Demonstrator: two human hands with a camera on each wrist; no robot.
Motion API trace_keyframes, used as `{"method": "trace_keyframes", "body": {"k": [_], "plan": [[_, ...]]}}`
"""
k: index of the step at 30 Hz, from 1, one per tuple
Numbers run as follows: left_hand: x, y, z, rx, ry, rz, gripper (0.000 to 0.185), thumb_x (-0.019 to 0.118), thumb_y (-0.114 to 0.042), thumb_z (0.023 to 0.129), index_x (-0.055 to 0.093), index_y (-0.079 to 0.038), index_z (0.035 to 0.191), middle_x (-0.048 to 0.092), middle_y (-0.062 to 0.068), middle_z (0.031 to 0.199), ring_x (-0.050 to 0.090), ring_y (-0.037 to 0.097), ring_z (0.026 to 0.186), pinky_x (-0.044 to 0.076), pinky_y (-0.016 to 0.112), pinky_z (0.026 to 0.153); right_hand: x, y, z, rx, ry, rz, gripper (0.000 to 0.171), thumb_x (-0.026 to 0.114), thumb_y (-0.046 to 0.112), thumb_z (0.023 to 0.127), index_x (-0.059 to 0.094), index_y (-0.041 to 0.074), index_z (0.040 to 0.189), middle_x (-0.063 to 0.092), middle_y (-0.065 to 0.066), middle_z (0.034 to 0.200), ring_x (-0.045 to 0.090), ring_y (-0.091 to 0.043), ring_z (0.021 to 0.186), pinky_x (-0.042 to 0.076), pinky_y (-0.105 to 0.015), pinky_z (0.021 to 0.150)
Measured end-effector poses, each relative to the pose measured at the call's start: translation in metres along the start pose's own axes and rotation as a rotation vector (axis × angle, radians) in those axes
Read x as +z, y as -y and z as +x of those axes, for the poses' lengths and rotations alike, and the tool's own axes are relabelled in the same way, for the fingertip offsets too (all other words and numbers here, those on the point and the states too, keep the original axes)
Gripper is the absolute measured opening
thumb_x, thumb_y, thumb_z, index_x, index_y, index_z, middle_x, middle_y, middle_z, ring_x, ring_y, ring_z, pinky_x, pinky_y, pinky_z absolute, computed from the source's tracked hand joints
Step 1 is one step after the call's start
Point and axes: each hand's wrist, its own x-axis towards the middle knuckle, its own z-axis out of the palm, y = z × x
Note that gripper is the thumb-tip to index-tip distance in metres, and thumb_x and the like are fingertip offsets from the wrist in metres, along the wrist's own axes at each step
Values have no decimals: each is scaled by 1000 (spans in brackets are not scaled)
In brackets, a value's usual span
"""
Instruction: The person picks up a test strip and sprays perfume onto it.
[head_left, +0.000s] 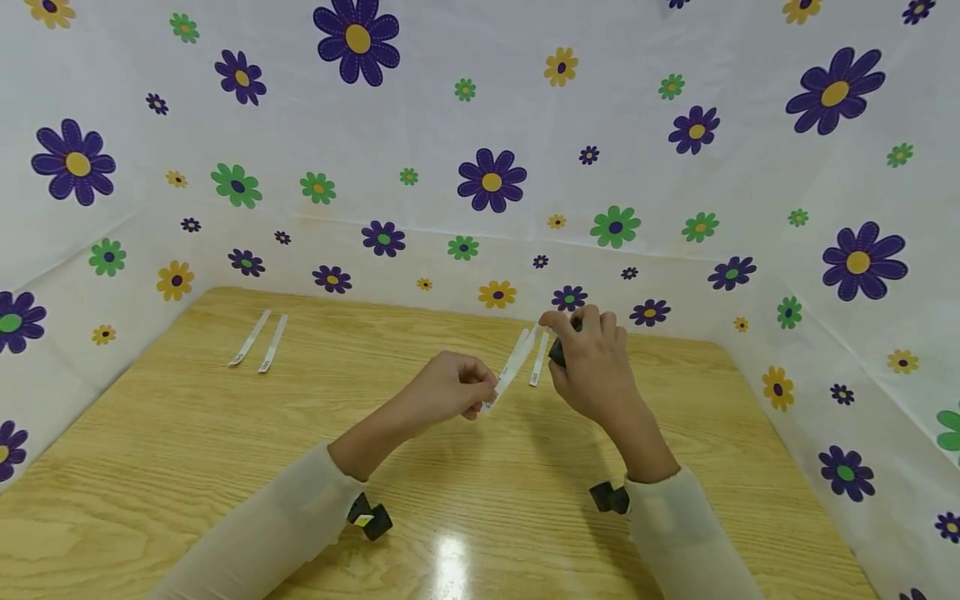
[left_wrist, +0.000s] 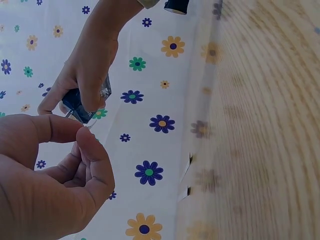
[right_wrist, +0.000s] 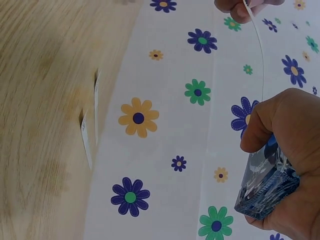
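My left hand (head_left: pixel 450 385) pinches one end of a narrow white paper strip (head_left: pixel 521 358) between thumb and forefinger, above the table. The strip slants up toward my right hand (head_left: pixel 600 375) and bends slightly in the right wrist view. That hand grips a faceted blue glass perfume bottle (right_wrist: pixel 267 182), its fingers wrapped around it; much of the bottle is hidden by the palm. Whether the strip's far end touches the right hand or bottle, I cannot tell. On the table beyond lie two more paper strips, one strip (head_left: pixel 538 360) near the bottle, the other partly behind the held one.
Two paper strips lie side by side at the table's back left, the left strip (head_left: pixel 250 337) next to the right strip (head_left: pixel 273 342). Flower-printed white cloth (head_left: pixel 420 125) stands around the back and sides of the wooden table (head_left: pixel 480 467).
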Motion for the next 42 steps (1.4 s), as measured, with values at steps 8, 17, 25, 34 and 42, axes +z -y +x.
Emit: {"method": "trace_keyframes", "body": {"k": [8, 17, 25, 34, 42], "plan": [[1, 1, 0, -13, -3, -19, 8, 66, -6, 98, 72, -1, 100, 65, 8, 84, 59, 15, 70, 57, 28, 67, -1, 0, 1, 3, -26, -30, 54, 75, 9, 86, 48, 23, 130, 49, -29, 119, 47, -47, 95, 42, -54, 72], [1, 3, 0, -1, -5, -9, 9, 65, -6, 98, 72, -1, 100, 66, 8, 85, 60, 15, 70, 57, 29, 67, 1, 1, 0, 16, -36, -34, 54, 77, 10, 86, 49, 22, 130, 50, -30, 120, 47, -47, 95, 42, -54, 71], [1, 2, 0, -3, -12, -6, 9, 65, -7, 99, 72, -2, 100, 66, 8, 86, 60, 16, 70, 58, 30, 67, 1, 1, 0, 21, -45, -26, 57, 78, 10, 85, 48, 23, 131, 49, -31, 122, 47, -47, 96, 41, -54, 72], [1, 1, 0, -9, -3, -16, 9, 65, -8, 98, 72, -2, 97, 66, 9, 86, 60, 16, 70, 58, 31, 68, 1, 1, 0, 17, -41, -28, 54, 77, 11, 86, 49, 22, 130, 50, -30, 120, 47, -46, 96, 41, -54, 71], [2, 0, 1, -38, 0, -30, 11, 65, -9, 99, 71, 0, 101, 66, 10, 90, 61, 17, 73, 58, 28, 68, 1, 2, 0, 12, -29, -29, 54, 77, 10, 85, 50, 22, 130, 51, -29, 120, 48, -47, 96, 42, -54, 73]]}}
